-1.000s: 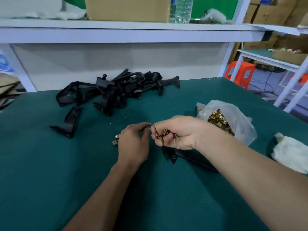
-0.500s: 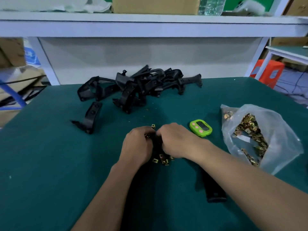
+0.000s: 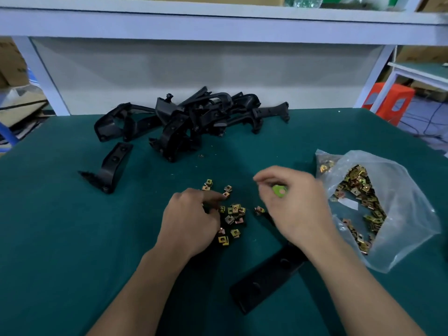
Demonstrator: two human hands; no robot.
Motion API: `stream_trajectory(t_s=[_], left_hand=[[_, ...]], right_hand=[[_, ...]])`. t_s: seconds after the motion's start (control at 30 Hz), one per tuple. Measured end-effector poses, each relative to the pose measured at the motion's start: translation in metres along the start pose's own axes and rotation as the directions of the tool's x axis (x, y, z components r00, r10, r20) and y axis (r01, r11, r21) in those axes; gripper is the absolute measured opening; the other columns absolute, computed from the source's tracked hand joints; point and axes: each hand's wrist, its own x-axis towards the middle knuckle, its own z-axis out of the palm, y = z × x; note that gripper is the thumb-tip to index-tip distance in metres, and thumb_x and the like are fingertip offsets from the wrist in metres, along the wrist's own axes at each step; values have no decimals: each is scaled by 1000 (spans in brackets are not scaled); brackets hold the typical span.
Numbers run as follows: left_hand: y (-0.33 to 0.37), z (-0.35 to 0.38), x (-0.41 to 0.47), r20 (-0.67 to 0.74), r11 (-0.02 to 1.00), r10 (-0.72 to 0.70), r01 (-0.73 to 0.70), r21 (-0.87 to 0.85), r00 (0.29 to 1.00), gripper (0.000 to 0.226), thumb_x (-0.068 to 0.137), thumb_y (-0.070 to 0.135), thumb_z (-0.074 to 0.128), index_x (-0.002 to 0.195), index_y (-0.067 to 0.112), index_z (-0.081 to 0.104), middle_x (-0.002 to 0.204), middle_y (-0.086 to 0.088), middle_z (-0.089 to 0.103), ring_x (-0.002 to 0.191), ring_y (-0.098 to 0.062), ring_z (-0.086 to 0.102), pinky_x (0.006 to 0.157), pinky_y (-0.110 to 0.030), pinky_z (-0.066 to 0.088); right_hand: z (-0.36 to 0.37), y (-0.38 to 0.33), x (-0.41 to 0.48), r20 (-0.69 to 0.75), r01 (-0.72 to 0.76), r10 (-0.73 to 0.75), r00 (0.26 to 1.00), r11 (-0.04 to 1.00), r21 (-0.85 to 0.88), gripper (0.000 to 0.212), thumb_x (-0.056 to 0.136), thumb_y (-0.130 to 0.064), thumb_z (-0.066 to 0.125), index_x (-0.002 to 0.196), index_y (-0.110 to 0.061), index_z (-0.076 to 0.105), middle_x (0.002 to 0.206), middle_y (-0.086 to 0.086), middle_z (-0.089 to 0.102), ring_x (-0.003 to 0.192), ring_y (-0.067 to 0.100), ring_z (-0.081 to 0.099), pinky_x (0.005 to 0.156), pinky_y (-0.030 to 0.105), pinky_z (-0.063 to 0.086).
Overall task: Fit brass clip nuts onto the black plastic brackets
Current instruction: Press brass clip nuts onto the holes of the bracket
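Note:
Several loose brass clip nuts (image 3: 233,215) lie scattered on the green table between my hands. My left hand (image 3: 191,221) rests at the pile's left edge, its index finger stretched out to a nut and the other fingers bent down over the pile. My right hand (image 3: 297,207), blurred, hovers with relaxed fingers to the right of the nuts and holds nothing that I can see. A black plastic bracket (image 3: 266,275) lies under my right wrist. A heap of black brackets (image 3: 194,117) sits at the back, with a single bracket (image 3: 111,166) to its front left.
A clear plastic bag (image 3: 397,229) full of brass clip nuts lies open at the right. A green timer (image 3: 278,191) shows partly under my right hand. A white shelf frame (image 3: 218,27) spans the back, and an orange stool (image 3: 390,100) stands beyond the table's right corner.
My right hand let go of its handful of nuts, which now lie on the table. The hands have drawn apart, and the right one has moved right over the timer.

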Motion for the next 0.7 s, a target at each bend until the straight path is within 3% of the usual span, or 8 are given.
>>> stream_trajectory(t_s=[0.1,0.17,0.23,0.3,0.4,0.47,0.57,0.7], left_hand=[[-4,-1,2,54,1000,-11,11,-5,998,43,79,13,64,103,46,77,93,31,64,86,18,57,68,3,38],[-5,1,2,79,1000,-8,6,22,997,40,81,13,65,102,45,76,101,28,62,92,18,53,74,5,32],[-5,3,1,78,996,24,-31,80,997,36,85,15,65,104,43,76,104,26,63,98,9,52,79,0,30],[-5,5,0,61,992,62,-68,106,996,33,86,15,64,106,39,77,102,27,62,102,7,47,80,-1,29],[-3,7,-2,64,988,94,-101,117,994,30,87,19,65,108,37,76,103,27,62,103,7,45,83,-3,30],[-1,7,-4,69,986,96,-104,131,993,27,86,23,68,107,36,76,107,24,63,108,0,49,93,-12,34],[1,6,-5,70,990,86,-93,104,994,29,82,23,70,107,37,76,115,23,66,116,-2,51,106,-24,35],[4,9,-6,113,995,102,-102,-8,988,33,81,23,70,107,43,75,103,41,58,108,13,45,90,5,25]], right_hand=[[-16,-2,-29,-159,64,-57,986,997,37,21,86,-13,68,86,-33,75,78,-19,71,56,7,61,53,15,44],[-22,-6,-51,-145,94,-93,985,996,-3,16,82,-17,65,83,-32,72,70,-22,65,51,5,54,50,8,36],[-23,-5,-70,-82,76,-91,992,983,-169,10,81,-25,64,84,-33,69,59,-21,57,49,1,51,51,11,39],[-23,-2,-84,-32,12,-28,999,911,-412,8,84,-38,66,91,-37,69,50,-16,56,47,4,55,52,28,50],[-18,-1,-91,4,-124,172,985,730,-672,32,82,-63,58,100,-40,70,57,-7,66,60,20,68,54,30,47],[-11,-3,-87,29,-81,138,990,727,-681,35,79,-65,65,95,-34,72,71,-6,67,71,23,67,61,32,47],[-5,-3,-79,170,-85,238,956,783,-616,38,85,-69,53,103,-37,63,100,-13,49,99,18,51,82,36,46],[-9,1,-77,219,-135,290,932,837,-531,36,82,-65,62,77,-31,52,99,-14,36,94,14,45,75,31,38]])
